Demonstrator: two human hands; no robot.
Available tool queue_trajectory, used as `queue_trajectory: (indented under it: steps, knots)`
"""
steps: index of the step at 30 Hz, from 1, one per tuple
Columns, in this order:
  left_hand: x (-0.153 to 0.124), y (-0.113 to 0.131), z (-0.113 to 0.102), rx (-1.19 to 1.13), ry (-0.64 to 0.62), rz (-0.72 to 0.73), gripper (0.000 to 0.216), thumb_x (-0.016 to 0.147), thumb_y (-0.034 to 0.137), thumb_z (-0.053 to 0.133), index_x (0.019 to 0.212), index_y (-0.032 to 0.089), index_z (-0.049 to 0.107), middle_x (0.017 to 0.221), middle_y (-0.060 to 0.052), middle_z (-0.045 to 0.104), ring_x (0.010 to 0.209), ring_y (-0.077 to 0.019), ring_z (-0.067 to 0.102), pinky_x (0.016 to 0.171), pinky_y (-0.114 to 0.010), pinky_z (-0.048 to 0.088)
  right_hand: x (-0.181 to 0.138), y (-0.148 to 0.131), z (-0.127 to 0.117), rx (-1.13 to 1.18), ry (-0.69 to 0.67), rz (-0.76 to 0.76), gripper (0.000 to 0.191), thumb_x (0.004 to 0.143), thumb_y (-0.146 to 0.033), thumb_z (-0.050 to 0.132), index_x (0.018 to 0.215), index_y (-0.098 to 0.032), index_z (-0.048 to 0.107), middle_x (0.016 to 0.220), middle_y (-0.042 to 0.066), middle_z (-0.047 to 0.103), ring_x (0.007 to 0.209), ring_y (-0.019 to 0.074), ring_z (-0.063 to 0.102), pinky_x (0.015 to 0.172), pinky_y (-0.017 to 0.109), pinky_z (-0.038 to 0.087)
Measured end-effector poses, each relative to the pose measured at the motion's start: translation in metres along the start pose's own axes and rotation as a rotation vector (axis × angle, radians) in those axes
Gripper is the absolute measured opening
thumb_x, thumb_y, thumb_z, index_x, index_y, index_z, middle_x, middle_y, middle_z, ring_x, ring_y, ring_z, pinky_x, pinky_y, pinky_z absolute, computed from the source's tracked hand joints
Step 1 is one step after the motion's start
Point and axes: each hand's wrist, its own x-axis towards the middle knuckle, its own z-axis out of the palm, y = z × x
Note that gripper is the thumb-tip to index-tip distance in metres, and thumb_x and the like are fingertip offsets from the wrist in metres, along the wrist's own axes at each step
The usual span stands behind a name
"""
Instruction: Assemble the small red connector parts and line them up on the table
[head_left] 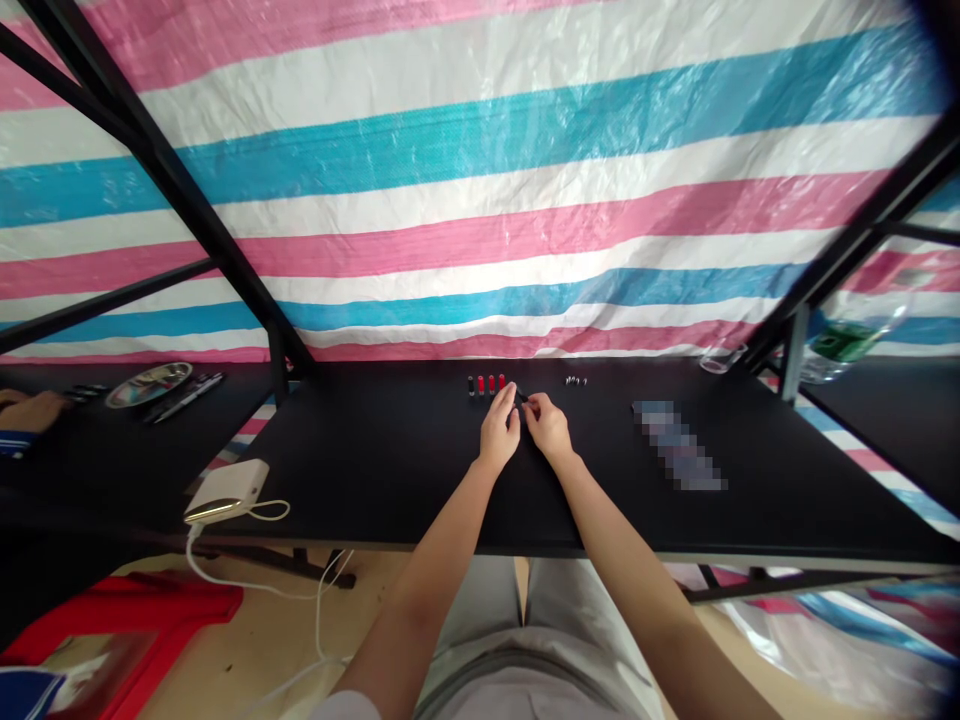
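Observation:
On the black table [390,470], my hands meet near the far edge. My right hand [547,425] pinches a small black stick-like piece [521,396] at its fingertips. My left hand [499,425] is right beside it, fingers raised and close together; I cannot tell whether they grip the piece too. Just beyond the fingers stands a short row of small red-and-black cylinders [486,385]. Several tiny metal parts [576,381] lie further right, and a pixelated flat object [679,445] lies on the table to the right.
A striped tarp [480,170] hangs behind black metal frame bars [161,170]. On a neighbouring table, another person's hand [34,410] rests near a round metal tray [148,385] and pens [187,397]. A white pouch [225,490] with a cable sits at the near left corner.

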Motion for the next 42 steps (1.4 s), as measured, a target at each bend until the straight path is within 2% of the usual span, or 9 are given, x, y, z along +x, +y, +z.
queue_trajectory:
  steps: [4,10,20,25,29,31,37,42]
  knots:
    - [0.000,-0.001,0.000,-0.022,-0.011,0.013,0.049,0.084,0.015,0.037,0.131,0.028,0.038,0.135,-0.002,0.040,0.116,-0.0185,0.048,0.098,-0.035,0.042,0.000,0.001,0.001,-0.004,0.012,0.007,0.022,0.080,-0.029,0.043,0.098,-0.018,0.052,0.075,0.003,0.063,0.066,0.0151,0.059,0.061,0.024,0.043]
    - [0.002,-0.004,0.001,-0.122,-0.010,-0.011,0.050,0.083,0.011,0.034,0.131,0.026,0.038,0.133,-0.006,0.042,0.095,-0.0146,0.060,0.089,-0.031,0.049,0.000,0.003,0.002,-0.015,0.036,-0.004,0.026,0.081,-0.031,0.042,0.101,-0.017,0.049,0.069,0.002,0.061,0.063,0.0149,0.058,0.058,0.024,0.042]
    - [0.002,-0.001,0.002,-0.196,-0.009,0.007,0.049,0.081,0.008,0.035,0.127,0.026,0.043,0.127,-0.006,0.048,0.092,-0.0134,0.060,0.087,-0.032,0.048,0.002,-0.003,-0.002,-0.075,-0.020,0.091,0.017,0.080,-0.031,0.044,0.091,-0.019,0.050,0.076,0.004,0.063,0.061,0.0146,0.057,0.053,0.023,0.037]
    - [0.006,0.002,-0.001,-0.289,0.129,-0.189,0.041,0.079,0.010,0.040,0.117,0.021,0.051,0.110,-0.008,0.059,0.077,-0.0124,0.062,0.071,-0.027,0.051,0.017,-0.001,0.002,-0.055,-0.010,0.130,0.011,0.073,-0.029,0.050,0.079,-0.020,0.053,0.077,0.003,0.060,0.068,0.0154,0.056,0.059,0.025,0.040]
    - [0.009,-0.006,-0.004,-0.349,0.313,-0.410,0.034,0.074,0.008,0.041,0.103,0.017,0.056,0.099,-0.008,0.061,0.068,-0.0104,0.060,0.067,-0.026,0.050,0.034,0.000,0.009,-0.014,-0.034,0.215,0.008,0.070,-0.025,0.054,0.076,-0.021,0.055,0.070,0.000,0.060,0.066,0.0140,0.055,0.061,0.026,0.041]
    - [0.009,-0.011,-0.004,-0.374,0.371,-0.476,0.033,0.073,0.008,0.040,0.099,0.016,0.057,0.096,-0.006,0.062,0.066,-0.0100,0.060,0.066,-0.025,0.049,0.042,0.000,0.012,-0.022,-0.066,0.233,0.007,0.069,-0.023,0.057,0.076,-0.021,0.056,0.071,0.000,0.061,0.067,0.0140,0.056,0.063,0.026,0.040]
    - [0.010,-0.015,-0.006,-0.406,0.425,-0.517,0.031,0.069,0.008,0.040,0.094,0.016,0.057,0.092,-0.004,0.061,0.064,-0.0093,0.059,0.063,-0.024,0.047,0.056,0.000,0.024,-0.166,-0.157,0.270,0.006,0.071,-0.024,0.059,0.076,-0.021,0.058,0.075,0.002,0.063,0.075,0.0168,0.058,0.068,0.029,0.040]
    - [0.011,-0.018,-0.007,-0.415,0.451,-0.548,0.031,0.067,0.008,0.039,0.091,0.016,0.057,0.090,-0.004,0.061,0.062,-0.0088,0.058,0.059,-0.022,0.046,0.059,-0.001,0.029,-0.221,-0.164,0.285,0.008,0.072,-0.026,0.059,0.076,-0.020,0.060,0.078,0.003,0.063,0.079,0.0180,0.058,0.074,0.033,0.039]
